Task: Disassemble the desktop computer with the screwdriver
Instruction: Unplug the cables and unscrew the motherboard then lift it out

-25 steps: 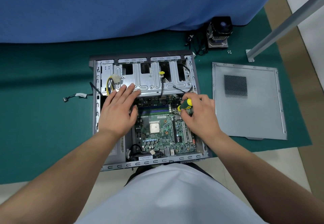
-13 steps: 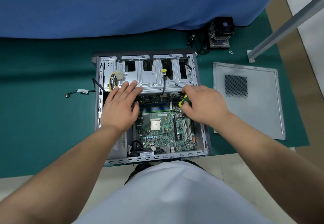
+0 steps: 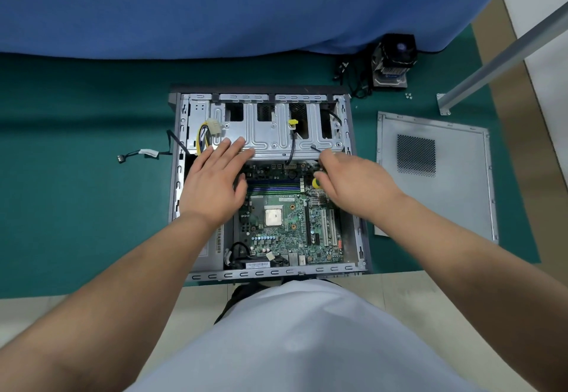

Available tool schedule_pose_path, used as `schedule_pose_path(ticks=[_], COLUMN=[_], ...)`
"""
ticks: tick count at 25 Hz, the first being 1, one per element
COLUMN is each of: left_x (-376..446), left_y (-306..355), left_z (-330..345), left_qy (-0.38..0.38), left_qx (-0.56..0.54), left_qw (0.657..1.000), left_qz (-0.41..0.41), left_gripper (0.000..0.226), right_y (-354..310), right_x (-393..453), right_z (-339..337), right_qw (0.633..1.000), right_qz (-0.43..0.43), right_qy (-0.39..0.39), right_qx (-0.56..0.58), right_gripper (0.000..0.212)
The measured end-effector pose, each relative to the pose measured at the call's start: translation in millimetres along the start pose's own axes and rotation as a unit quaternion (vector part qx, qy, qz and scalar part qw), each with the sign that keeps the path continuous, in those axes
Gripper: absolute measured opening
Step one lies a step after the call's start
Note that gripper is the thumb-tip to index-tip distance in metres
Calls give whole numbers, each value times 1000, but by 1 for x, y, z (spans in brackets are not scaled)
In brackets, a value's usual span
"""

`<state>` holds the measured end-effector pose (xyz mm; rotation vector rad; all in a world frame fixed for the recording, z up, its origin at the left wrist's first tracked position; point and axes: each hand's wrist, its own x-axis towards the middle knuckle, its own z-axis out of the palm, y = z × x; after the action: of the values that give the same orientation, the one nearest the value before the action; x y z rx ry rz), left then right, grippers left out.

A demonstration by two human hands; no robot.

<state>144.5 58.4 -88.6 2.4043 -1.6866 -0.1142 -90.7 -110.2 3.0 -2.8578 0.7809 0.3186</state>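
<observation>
Your right hand (image 3: pixel 353 182) covers most of the screwdriver (image 3: pixel 316 182): only a bit of yellow handle shows under the palm and a dark shaft tip pokes out past the fingers onto the drive cage (image 3: pixel 270 136). The fingers curl round the handle, though their exact hold is hidden. Your left hand (image 3: pixel 215 186) lies flat with fingers spread, its tips on the cage's near edge, masking the board's left part. The 1 desktop computer (image 3: pixel 358 238) lies open on the green mat (image 3: pixel 76 207), motherboard (image 3: pixel 289 232) exposed, its near edge just beyond your shirt. 1 side panel (image 3: pixel 455 195) lies to the right, 1 cooler (image 3: pixel 392 60) sits beyond it, and a few tiny screws (image 3: pixel 408 95) lie nearby, too small to count. 1 loose cable (image 3: pixel 141 154) lies left of the case.
</observation>
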Motion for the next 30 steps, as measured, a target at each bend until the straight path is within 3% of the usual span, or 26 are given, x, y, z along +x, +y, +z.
schedule_pose_path(ticks=[2,4,8,11,13,15,18,21,22,24,27,30], left_x=[0,0,0,0,0,0,0,1,1,1,1,1], left_y=[0,0,1,1,1,1,1,2,2,2,1,2], left_z=[-1,-1,-2,-2,-2,-2,-2,-1,-1,-1,-2,-2], left_qy=[0,0,0,-2,-1,0,3,1,0,-3,-5,-7], left_qx=[-1,-2,-5,-4,-6,-8,-9,-9,-8,-5,-5,-4], left_qw=[1000,1000,1000,1000,1000,1000,1000,1000,1000,1000,1000,1000], left_qz=[1,1,0,0,0,-2,-2,-3,-3,-3,-4,-5], left_gripper=[57,57,57,57,57,57,56,56,56,56,57,57], right_y=[3,3,-3,-1,3,2,-3,0,1,-1,-6,-2], right_x=[2,3,2,5,5,3,3,5,4,2,5,6], right_z=[-4,-6,1,-2,-4,-4,1,0,-1,-1,1,-1], right_qw=[995,989,996,999,992,992,996,996,992,991,995,991], right_qz=[-53,-34,85,-13,-68,-24,87,-8,-36,-6,79,-7], right_qy=[-43,-76,-15,-26,-71,-61,-9,-38,-59,-60,-15,-50], right_qx=[75,126,3,32,75,105,31,84,106,119,64,125], right_gripper=[33,39,42,27,30,36,41,21,27,40,43,24])
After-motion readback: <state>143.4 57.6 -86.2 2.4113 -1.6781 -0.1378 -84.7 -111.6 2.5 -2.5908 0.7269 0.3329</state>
